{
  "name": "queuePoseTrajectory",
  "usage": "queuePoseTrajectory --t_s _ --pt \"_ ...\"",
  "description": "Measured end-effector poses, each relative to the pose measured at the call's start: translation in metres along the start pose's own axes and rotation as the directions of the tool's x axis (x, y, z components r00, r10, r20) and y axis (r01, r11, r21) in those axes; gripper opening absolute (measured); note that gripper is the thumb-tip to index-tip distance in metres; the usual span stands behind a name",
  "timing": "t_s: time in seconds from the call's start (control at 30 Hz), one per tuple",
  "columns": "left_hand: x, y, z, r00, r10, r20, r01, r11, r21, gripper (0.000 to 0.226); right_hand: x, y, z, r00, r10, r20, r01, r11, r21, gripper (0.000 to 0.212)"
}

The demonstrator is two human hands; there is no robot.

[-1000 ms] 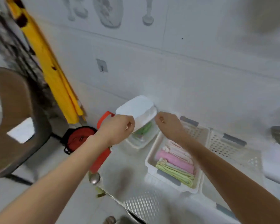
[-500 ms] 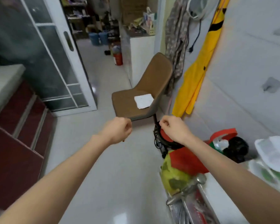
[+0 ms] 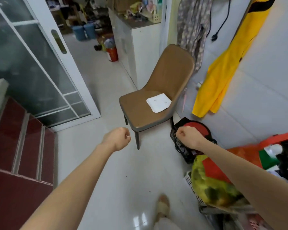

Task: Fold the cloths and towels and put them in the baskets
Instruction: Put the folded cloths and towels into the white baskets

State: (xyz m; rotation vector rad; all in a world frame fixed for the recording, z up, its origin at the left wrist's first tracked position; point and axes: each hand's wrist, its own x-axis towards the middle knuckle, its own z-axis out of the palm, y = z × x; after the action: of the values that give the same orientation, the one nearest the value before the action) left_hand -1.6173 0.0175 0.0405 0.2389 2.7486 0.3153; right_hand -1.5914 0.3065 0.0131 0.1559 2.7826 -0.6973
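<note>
Both arms reach forward from the bottom of the frame over the pale tiled floor [image 3: 106, 97]. The left hand [image 3: 117, 138] is clenched into a fist just left of centre, and the right hand [image 3: 188, 136] is clenched the same way to the right of centre; neither holds anything, and the two hands are well apart with bare floor between them. Above and between them stands a brown chair [image 3: 156, 100], its back toward the upper right of the frame. A folded white cloth [image 3: 158, 102] lies flat on the right part of the chair seat, near the backrest, apart from both hands. To the right of the chair a yellow garment [image 3: 229, 68] hangs against the white wall, with a grey patterned garment [image 3: 193, 29] hanging beside it nearer the top centre. Below the right hand, on the floor by the wall, sits a black and red round object [image 3: 198, 130]. In the lower right a green and red bag [image 3: 211, 183] bulges out of a white perforated basket [image 3: 190, 185], with an orange-red bag [image 3: 249, 155] and dark items behind it. A glass sliding door [image 3: 32, 67] fills the upper left, and dark red cabinet fronts [image 3: 15, 155] run down the left edge. A sandalled foot [image 3: 163, 206] shows at the bottom centre.
</note>
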Motion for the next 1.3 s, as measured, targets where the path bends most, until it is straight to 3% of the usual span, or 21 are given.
queuePoseTrajectory --t_s 0.2,0.3,0.47,0.57,0.63,0.73,0.9,1.07,1.17,1.23,1.3 --pt "0.134 0.003 -0.019 0.998 -0.006 0.06 0.006 1.0 0.0 0.029 0.124 -0.002 -0.015 0.998 0.054 0.026 -0.052 0.997 -0.048 0.029" --pt "0.2 0.005 -0.029 0.993 -0.046 0.112 0.059 0.991 -0.119 0.03 0.191 0.0 -0.022 0.989 0.121 0.083 -0.115 0.991 -0.073 0.027" --pt "0.307 0.007 -0.036 0.984 -0.103 0.147 0.149 0.922 -0.356 0.038 0.305 -0.004 -0.031 0.973 0.204 0.105 -0.214 0.972 0.096 0.026" --pt "0.37 0.002 -0.032 0.974 -0.14 0.177 0.209 0.859 -0.467 0.042 0.366 -0.002 -0.028 0.97 0.221 0.098 -0.226 0.973 0.048 0.026" --pt "0.414 -0.004 -0.024 0.964 -0.159 0.212 0.249 0.813 -0.526 0.043 0.402 0.001 -0.024 0.96 0.259 0.106 -0.266 0.962 0.059 0.031" --pt "0.474 -0.012 -0.012 0.932 -0.196 0.304 0.348 0.721 -0.6 0.05 0.452 0.009 -0.019 0.941 0.33 0.081 -0.337 0.934 0.115 0.014" --pt "0.561 -0.026 0.019 0.852 -0.299 0.43 0.524 0.455 -0.72 0.058 0.533 0.03 0.0 0.913 0.383 0.141 -0.395 0.915 0.078 0.031" --pt "0.628 -0.032 0.074 0.776 -0.364 0.515 0.621 0.301 -0.724 0.065 0.604 0.067 0.043 0.886 0.403 0.23 -0.438 0.89 0.127 0.044" --pt "0.669 -0.037 0.135 0.672 -0.412 0.616 0.718 0.158 -0.678 0.071 0.646 0.092 0.073 0.875 0.403 0.268 -0.435 0.897 0.075 0.056" --pt "0.689 -0.042 0.194 0.641 -0.407 0.65 0.743 0.119 -0.659 0.074 0.667 0.105 0.09 0.859 0.412 0.306 -0.44 0.898 0.026 0.069" --pt "0.687 -0.021 0.188 0.646 -0.376 0.665 0.752 0.161 -0.639 0.078 0.682 0.115 0.107 0.846 0.418 0.331 -0.443 0.897 0.0 0.082"
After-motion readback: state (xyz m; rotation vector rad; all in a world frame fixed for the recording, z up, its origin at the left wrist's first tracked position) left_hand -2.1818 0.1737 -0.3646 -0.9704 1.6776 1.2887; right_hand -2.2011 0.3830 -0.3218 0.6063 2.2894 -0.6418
